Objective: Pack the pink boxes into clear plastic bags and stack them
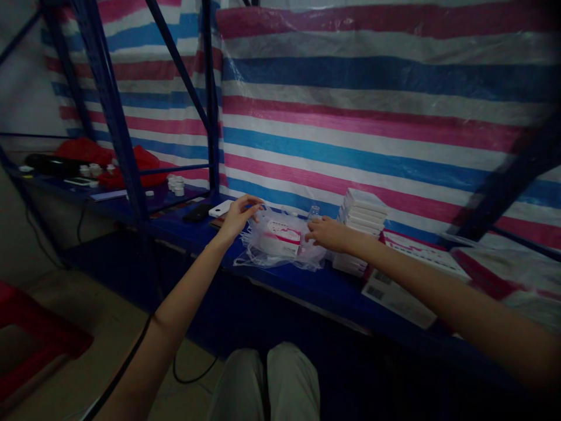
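A small white and pink box [284, 237] lies on a heap of thin clear plastic bags [258, 257] on the blue shelf [175, 228]. My left hand [242, 211] is at the left of the heap, its thumb and fingers pinched together on the edge of a clear bag. To the right of the box, my right hand [323, 233] has its fingers bent over the plastic; whether they grip it is too dim to tell. Just behind my right hand stands a small clear bottle [314, 212].
A stack of white boxes [362, 219] and an open pink and white carton [403, 280] are on the right. Phones [220, 209] lie left of the bags. Farther left are white bottles [176, 185], a blue upright [114, 117] and a red stool [39, 339].
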A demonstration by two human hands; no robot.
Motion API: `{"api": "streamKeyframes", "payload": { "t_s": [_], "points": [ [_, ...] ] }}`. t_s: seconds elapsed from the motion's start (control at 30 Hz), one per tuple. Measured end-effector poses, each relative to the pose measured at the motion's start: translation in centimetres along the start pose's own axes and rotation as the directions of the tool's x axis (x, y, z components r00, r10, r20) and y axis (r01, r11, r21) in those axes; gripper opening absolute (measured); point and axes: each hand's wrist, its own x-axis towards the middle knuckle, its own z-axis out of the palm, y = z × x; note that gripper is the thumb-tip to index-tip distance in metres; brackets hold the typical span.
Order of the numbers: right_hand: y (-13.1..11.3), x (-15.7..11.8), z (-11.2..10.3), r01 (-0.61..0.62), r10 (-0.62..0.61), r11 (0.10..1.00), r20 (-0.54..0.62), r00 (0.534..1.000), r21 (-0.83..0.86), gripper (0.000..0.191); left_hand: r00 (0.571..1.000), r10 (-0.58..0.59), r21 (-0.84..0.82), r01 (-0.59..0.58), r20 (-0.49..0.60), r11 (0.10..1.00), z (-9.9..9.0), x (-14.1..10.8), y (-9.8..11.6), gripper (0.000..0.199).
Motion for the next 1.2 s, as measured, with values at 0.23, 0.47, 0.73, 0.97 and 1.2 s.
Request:
{"api": "streamKeyframes", "payload": {
  "t_s": [0.23, 0.47, 0.73, 0.97, 1.2],
  "points": [
    [-0.8, 2.5, 1.6, -0.062, 0.048, 0.996, 0.189, 0.981, 0.070, 0.056, 0.995, 0.075, 0.056, -0.079, 0.064, 0.995, -0.1, -0.4, 0.6, 0.018],
    [0.5, 2.1, 0.0, -0.240, 0.139, 0.937, 0.358, 0.923, 0.255, 0.030, 0.990, 0.027, 0.070, -0.037, 0.137, 0.997, -0.7, -1.1, 0.8, 0.017],
    [1.9, 0.0, 0.7, -0.185, -0.096, 0.671, 0.331, 0.939, 0.718, 0.017, 0.971, 0.005, 0.078, -0.024, 0.239, 0.997, -0.3, -1.8, 0.9, 0.023],
    [3.4, -1.6, -0.9, 0.002, 0.097, 0.549, -0.067, 0.993, 0.836, 0.030, 0.996, 0.005, -0.040, -0.002, 0.091, 0.999, 0.2, -1.5, 1.2, 0.022],
    [-1.6, -3.7, -0.9, 0.033, -0.007, 0.804, -0.045, 0.999, 0.594, 0.045, 0.985, -0.008, 0.006, 0.007, 0.171, 1.000, 0.0, -1.7, 1.2, 0.024]
  ]
}}
